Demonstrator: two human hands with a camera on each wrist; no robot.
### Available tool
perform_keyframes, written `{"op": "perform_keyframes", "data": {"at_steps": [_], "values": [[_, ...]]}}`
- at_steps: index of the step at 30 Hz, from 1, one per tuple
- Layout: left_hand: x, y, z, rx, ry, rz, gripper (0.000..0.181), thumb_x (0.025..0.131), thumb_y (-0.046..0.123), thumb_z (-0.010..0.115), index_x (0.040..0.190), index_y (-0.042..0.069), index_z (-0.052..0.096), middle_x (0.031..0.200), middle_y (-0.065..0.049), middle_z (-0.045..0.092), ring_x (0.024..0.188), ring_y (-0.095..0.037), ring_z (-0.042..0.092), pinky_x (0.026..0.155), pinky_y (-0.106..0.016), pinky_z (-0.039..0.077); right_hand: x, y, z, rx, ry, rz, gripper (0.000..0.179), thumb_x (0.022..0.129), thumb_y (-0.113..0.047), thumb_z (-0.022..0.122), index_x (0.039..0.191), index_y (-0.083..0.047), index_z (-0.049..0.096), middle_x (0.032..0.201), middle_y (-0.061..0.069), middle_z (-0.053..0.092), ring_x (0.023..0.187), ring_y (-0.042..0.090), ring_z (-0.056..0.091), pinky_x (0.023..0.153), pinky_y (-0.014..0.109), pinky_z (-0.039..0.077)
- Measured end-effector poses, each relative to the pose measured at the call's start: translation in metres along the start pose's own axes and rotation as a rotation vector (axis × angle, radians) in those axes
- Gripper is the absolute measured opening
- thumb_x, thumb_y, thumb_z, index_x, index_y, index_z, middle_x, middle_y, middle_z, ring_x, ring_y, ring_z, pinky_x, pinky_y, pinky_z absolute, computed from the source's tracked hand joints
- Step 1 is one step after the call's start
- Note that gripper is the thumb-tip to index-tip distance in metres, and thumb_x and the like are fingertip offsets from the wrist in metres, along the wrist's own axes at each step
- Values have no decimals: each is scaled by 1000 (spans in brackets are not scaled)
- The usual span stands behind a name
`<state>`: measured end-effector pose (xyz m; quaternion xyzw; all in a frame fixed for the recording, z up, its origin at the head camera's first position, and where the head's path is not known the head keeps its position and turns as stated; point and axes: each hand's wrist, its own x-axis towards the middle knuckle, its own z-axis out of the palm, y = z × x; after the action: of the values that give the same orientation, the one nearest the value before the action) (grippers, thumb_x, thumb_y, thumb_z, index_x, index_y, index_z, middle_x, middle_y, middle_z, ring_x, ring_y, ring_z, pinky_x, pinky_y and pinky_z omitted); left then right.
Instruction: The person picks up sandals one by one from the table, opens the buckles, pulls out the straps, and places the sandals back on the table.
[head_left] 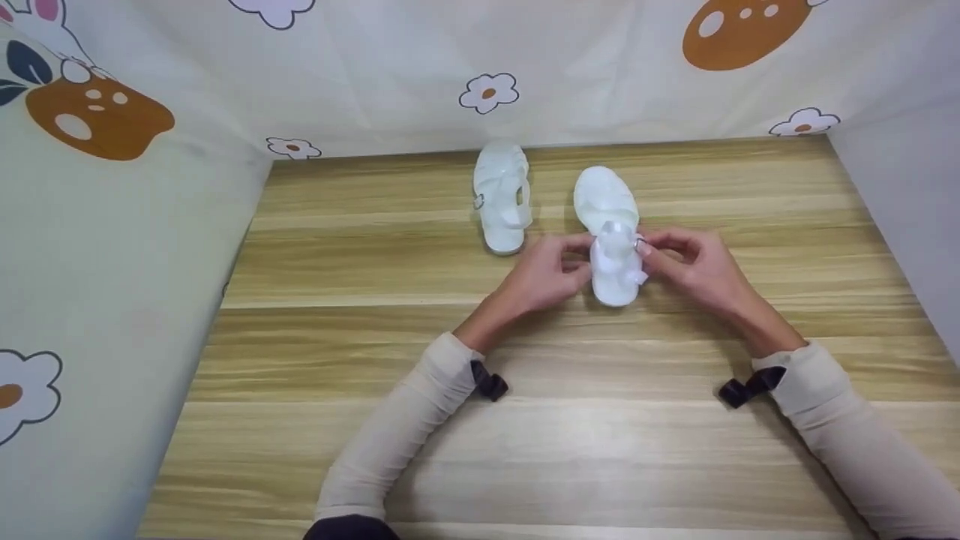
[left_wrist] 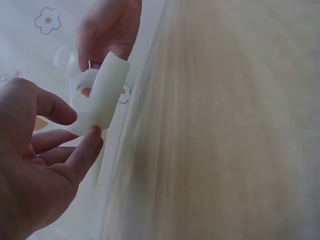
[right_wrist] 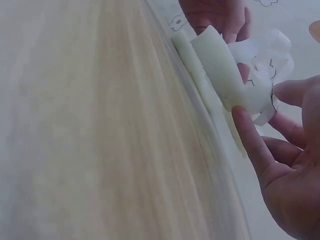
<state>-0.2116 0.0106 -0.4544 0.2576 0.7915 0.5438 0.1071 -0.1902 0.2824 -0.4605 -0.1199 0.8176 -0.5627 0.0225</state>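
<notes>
Both hands hold a white translucent sandal (head_left: 606,196) in front of me, toe pointing away. My left hand (head_left: 544,274) grips its left side, thumb and fingers at the sole's edge. On the right side, my right hand (head_left: 697,270) pinches the ankle strap at a small metal buckle (right_wrist: 274,97). In the right wrist view, its index fingertip touches the sandal's heel (right_wrist: 220,65). The left wrist view shows the heel (left_wrist: 110,90) tilted up between the hands. A matching sandal (head_left: 504,238) lies to the left, its strap round to its buckle.
The wood-grain table (head_left: 360,300) runs back to a pale printed cloth wall (head_left: 390,90), with side walls left and right. The second sandal lies near the back edge, just beyond the left hand. Black straps with small dark mounts (head_left: 491,384) circle both wrists.
</notes>
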Motion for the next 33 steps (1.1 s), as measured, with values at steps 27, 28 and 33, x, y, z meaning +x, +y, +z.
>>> {"op": "perform_keyframes", "data": {"at_steps": [27,28,33], "values": [[-24,2,-17,266,-75,-12,32,98,15,64,126,11,79,114,-2,82,98,-8,73,88,-24,60,-8,-14,11,-300,-178,27,30,100,-43,78,116,-19,84,128,2,80,125,21,71,97,28,60],[-23,5,-16,271,-57,-24,35,98,15,62,129,10,77,115,-3,81,97,-9,72,88,-25,60,-8,-14,11,-310,-179,29,30,100,-45,78,115,-19,84,127,2,80,124,21,71,98,30,60],[-19,19,-12,307,18,11,43,104,31,63,144,15,68,133,-5,77,121,-17,70,108,-34,54,-6,-13,9,-333,-173,43,28,100,-48,78,103,-20,81,119,3,81,115,23,74,89,24,59]]}}
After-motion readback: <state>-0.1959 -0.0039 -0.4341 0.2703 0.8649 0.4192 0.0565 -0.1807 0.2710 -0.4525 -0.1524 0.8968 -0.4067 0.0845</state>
